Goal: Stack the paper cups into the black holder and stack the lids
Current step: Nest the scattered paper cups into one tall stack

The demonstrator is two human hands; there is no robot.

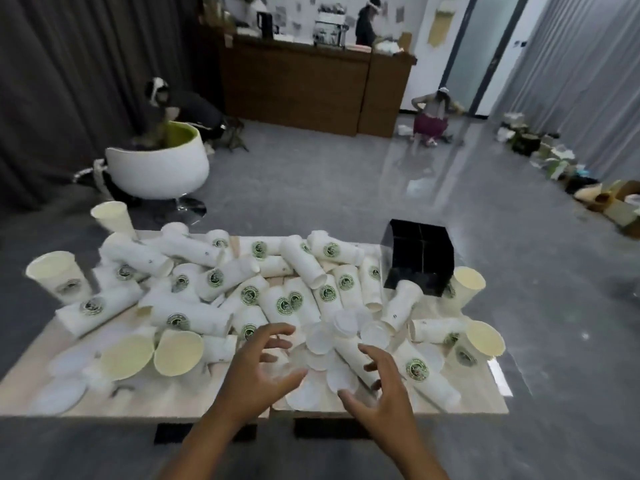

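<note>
Hovering my left hand (258,370) and right hand (375,386) above scattered lids (320,342), fingers spread wide and empty, I judge gathering comes first; paper cups (294,271) litter the table (194,400), black holder (417,259) waiting far-right.

One head-worn view looks forward and down from the near edge of the table (194,400), close over it; beyond the table's far edge the wide lens takes in floor and a distant counter (294,84)
</note>
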